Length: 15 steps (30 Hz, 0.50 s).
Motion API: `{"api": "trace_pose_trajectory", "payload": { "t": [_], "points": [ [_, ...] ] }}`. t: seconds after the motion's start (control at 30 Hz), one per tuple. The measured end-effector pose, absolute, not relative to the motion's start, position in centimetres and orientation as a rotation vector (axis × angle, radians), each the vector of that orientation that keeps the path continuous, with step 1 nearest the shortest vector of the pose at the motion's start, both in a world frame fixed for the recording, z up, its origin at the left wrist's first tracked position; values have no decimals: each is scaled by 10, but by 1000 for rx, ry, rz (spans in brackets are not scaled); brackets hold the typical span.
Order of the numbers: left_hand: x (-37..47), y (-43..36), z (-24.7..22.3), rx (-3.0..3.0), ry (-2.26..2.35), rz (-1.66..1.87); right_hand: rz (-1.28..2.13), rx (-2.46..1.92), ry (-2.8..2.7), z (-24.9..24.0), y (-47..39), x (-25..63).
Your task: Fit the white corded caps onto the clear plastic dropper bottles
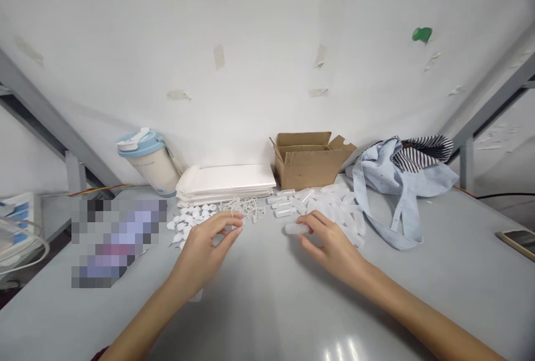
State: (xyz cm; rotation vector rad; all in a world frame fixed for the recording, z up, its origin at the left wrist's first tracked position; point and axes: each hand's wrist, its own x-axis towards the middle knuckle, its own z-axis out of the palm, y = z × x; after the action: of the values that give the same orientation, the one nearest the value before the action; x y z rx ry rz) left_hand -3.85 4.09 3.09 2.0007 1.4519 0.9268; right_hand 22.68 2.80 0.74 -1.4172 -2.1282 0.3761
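My right hand (330,241) is closed on a small translucent tube (296,229), which points left from the fingertips. Behind that hand spreads a heap of similar translucent tubes (334,205). My left hand (211,244) has thumb and fingertips brought together beside a pile of small whitish pieces (251,206); whatever they pinch is too small to make out. Small white pointed caps (184,224) lie just behind and left of the left hand. A pale flat piece (196,296) shows partly from under the left wrist.
Along the wall stand a blue-lidded cup (152,163), stacked white padded sheets (228,180), an open cardboard box (311,163) and a light blue cloth bag (393,177). A blurred-out item (121,244) lies left on the grey table (267,316). A phone (518,241) sits at the right edge.
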Motion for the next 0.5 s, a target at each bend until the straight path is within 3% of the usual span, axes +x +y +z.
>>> {"api": "trace_pose_trajectory", "payload": {
  "t": [0.23,0.5],
  "points": [
    [-35,39,43,1840,1503,894,310,-1352,-2176,14,20,224],
    [-19,26,33,1985,1301,845,540,-1345,-2271,7,21,214]
  ]
}}
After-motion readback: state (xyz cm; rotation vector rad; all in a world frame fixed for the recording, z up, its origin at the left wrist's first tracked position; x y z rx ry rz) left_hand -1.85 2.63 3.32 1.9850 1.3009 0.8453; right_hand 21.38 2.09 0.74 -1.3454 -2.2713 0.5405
